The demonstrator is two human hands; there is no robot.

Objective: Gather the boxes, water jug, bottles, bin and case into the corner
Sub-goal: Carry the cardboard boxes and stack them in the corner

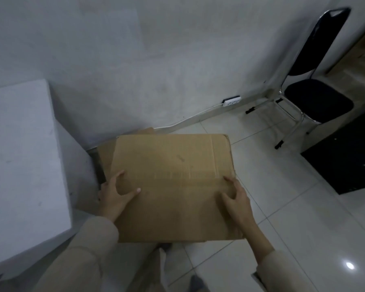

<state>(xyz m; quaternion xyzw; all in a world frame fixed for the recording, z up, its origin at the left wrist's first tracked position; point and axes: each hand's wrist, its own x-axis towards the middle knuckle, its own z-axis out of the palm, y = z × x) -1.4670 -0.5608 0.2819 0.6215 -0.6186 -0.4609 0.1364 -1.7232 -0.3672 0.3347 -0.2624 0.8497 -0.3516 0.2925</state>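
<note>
both hands gripping cardboard box point(173, 182), left grip point(116, 197), right grip point(236, 199) clamped on edges

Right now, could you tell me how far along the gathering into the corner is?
Early. One flattened carton already lies by the wall in the corner. In hand: both the left hand and right hand hold a cardboard box above it. The jug, bottles, bin and case are not in view.
</note>
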